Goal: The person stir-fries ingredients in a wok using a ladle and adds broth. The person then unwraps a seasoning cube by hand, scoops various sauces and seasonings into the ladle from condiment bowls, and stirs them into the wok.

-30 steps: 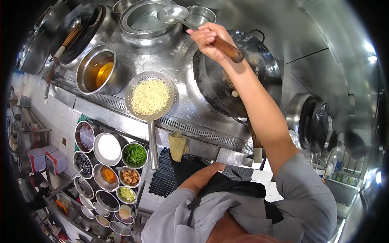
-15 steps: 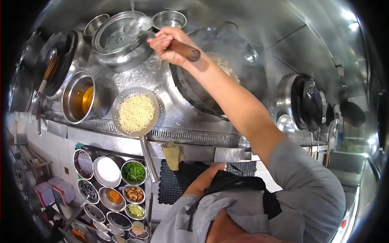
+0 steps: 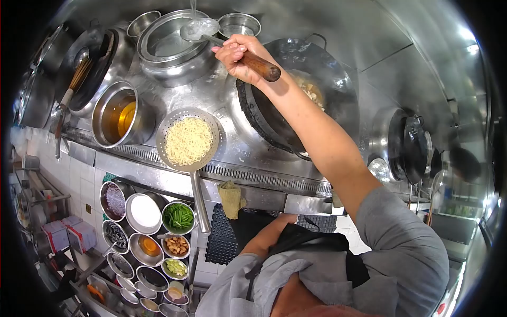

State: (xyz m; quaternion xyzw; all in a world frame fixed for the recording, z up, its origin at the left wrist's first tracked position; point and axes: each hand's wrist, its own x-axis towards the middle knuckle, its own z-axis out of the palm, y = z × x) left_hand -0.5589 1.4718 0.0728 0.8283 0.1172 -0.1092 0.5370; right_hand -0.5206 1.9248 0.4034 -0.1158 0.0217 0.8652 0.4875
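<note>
My right hand (image 3: pixel 240 55) is closed around the wooden handle of a ladle (image 3: pixel 199 30). The ladle's metal bowl is over the rim of a round pot of water (image 3: pixel 174 45), beneath a thin stream of water. Under my right forearm stands a large black wok (image 3: pixel 285 55); pale pieces of food in liquid (image 3: pixel 309 90) show partly behind the arm. My left hand (image 3: pixel 288 218) is low by my waist, beside the black apron, its fingers hidden. A perforated strainer (image 3: pixel 214 124) of noodles (image 3: pixel 187 140) lies on the steel stove top, its handle overhanging the front edge.
Left of the noodles stands a metal pot of yellow oil (image 3: pixel 127 119). Several bowls of ingredients, including chopped greens (image 3: pixel 178 216), stand at lower left. A folded cloth (image 3: pixel 231 199) hangs over the front edge. More pans (image 3: pixel 414 150) lean at the right.
The whole view has shifted slightly, moving the stove to the right in the picture. Steam over the wok has thinned. The ladle stays at the water stream in my right hand.
</note>
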